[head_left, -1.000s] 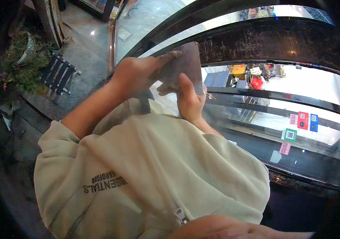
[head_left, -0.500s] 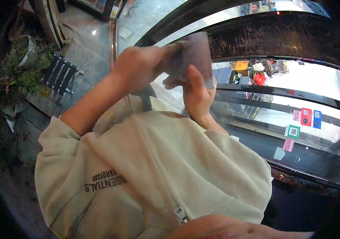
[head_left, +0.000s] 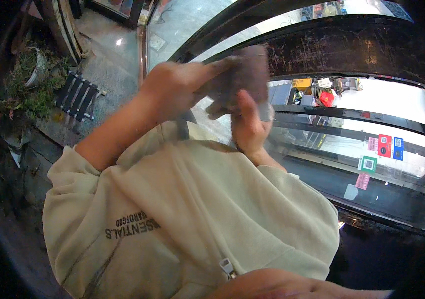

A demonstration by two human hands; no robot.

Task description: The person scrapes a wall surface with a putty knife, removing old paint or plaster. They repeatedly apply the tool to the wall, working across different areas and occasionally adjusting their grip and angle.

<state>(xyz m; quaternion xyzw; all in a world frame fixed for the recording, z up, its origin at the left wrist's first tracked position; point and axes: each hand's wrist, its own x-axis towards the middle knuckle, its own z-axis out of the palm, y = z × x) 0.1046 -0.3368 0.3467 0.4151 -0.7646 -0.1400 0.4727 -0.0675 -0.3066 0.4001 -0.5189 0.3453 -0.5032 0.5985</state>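
A flat, dark brownish-grey rectangular piece [head_left: 253, 72] is held up in front of my chest, over a dark frame with glass. Motion smears it, so its exact kind cannot be told. My right hand [head_left: 250, 124] closes on its lower part, the thumb lying across the face towards me and the other fingers mostly hidden. From the left comes my left hand [head_left: 175, 82], fingers bent and stretched towards the piece's left side. Blur and shadow hide whether those fingers grip it or only touch it.
A glass-fronted case [head_left: 322, 149] with dark rails and coloured square stickers [head_left: 384, 147] stands to my right. To the left are a folding stool with black straps [head_left: 77, 97] and a leafy plant [head_left: 10, 89]. Mixed goods [head_left: 322, 92] show through the glass.
Both hands and the flat piece have shifted slightly right and downward in the picture. The piece looks more smeared and more upright. My right hand keeps its hold.
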